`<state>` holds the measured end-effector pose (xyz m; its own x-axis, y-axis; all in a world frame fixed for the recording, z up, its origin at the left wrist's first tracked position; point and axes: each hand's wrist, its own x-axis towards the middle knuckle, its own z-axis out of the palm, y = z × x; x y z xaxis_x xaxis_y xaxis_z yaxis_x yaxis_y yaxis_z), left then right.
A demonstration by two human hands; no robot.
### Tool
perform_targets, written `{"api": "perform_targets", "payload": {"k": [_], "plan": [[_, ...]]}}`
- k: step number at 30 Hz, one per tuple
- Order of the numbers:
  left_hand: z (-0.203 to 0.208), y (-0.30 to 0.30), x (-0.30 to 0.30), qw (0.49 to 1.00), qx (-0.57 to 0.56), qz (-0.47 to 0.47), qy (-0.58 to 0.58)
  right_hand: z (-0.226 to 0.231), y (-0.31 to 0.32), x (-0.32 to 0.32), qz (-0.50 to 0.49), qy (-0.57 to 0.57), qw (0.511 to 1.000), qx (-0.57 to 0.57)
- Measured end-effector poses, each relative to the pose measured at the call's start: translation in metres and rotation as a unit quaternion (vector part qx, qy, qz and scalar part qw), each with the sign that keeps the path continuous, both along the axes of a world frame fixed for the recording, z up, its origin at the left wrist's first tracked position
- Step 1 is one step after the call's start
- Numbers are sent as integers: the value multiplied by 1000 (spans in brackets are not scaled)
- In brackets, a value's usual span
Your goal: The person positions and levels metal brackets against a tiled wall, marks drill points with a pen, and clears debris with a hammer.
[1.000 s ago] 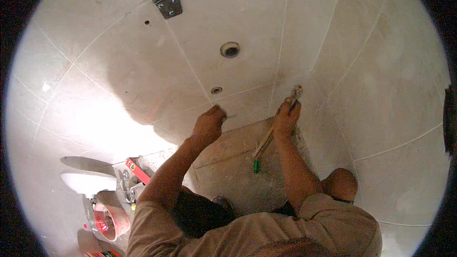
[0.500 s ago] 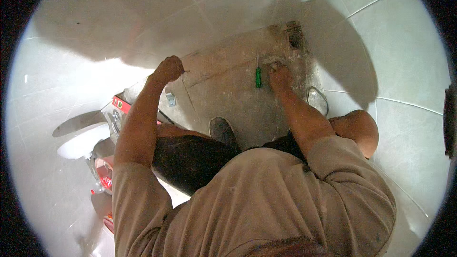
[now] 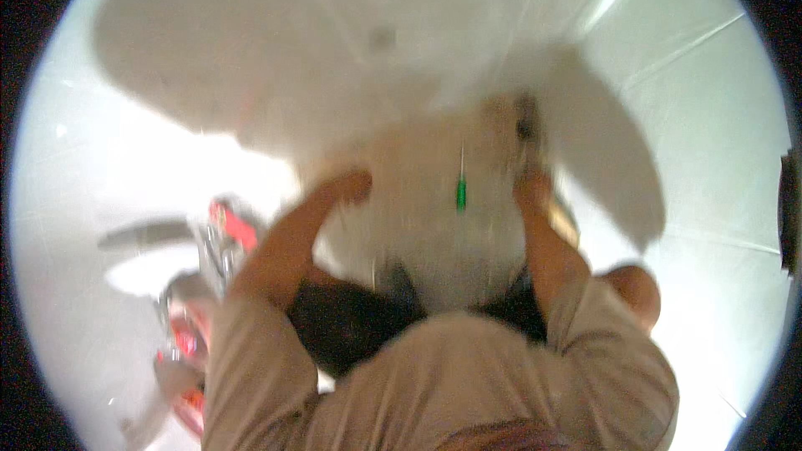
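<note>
A screwdriver (image 3: pixel 461 194) with a green handle and thin shaft lies between my hands on the bare, dusty patch of floor (image 3: pixel 409 159), its tip pointing away from me. My left hand (image 3: pixel 354 186) is over the left part of this patch, curled into a closed, rounded shape; what it holds, if anything, is too blurred to make out. To the right of the screwdriver, my right hand (image 3: pixel 532 187) is low near the patch's right edge, just on the near side of a dark round hole (image 3: pixel 524 128). Motion smears its fingers, and nothing can be made out in them.
Pale tiled walls rise ahead and to the right (image 3: pixel 718 142). On my left stand a red object (image 3: pixel 234 225), a white rounded piece (image 3: pixel 146 274) and red-labelled items (image 3: pixel 185 338). My shoe (image 3: pixel 397 284) rests at the patch's near edge.
The whole view has shifted and blurred. My left hand has come right, closer to the screwdriver; my right hand has moved away from it toward the right edge. The screwdriver keeps its place on the floor.
</note>
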<state>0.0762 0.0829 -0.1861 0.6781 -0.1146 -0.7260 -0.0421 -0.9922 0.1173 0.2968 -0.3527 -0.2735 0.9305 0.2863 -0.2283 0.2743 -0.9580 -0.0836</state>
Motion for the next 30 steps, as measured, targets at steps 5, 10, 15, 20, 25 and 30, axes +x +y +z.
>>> {"api": "perform_targets", "payload": {"k": [5, 10, 15, 20, 25, 30], "plan": [[19, -49, 8, 998, 34, 28, 53, -9, 6, -76, -254, -26, 962, 94], [4, -38, 32, 998, -45, 30, -25, 17, 48, -81, -217, 5, 968, 125], [114, -110, 83, 998, -64, 4, 7, -34, 25, -52, -245, -136, 927, 249], [49, -90, 67, 995, -57, 65, 41, 20, 55, -72, -232, -9, 919, 319], [1, -94, 63, 983, -158, 61, -74, 90, 97, -45, -175, -115, 871, 445], [19, -95, 74, 993, -105, 4, -47, 325, 153, 24, 76, -332, 693, 635]]}}
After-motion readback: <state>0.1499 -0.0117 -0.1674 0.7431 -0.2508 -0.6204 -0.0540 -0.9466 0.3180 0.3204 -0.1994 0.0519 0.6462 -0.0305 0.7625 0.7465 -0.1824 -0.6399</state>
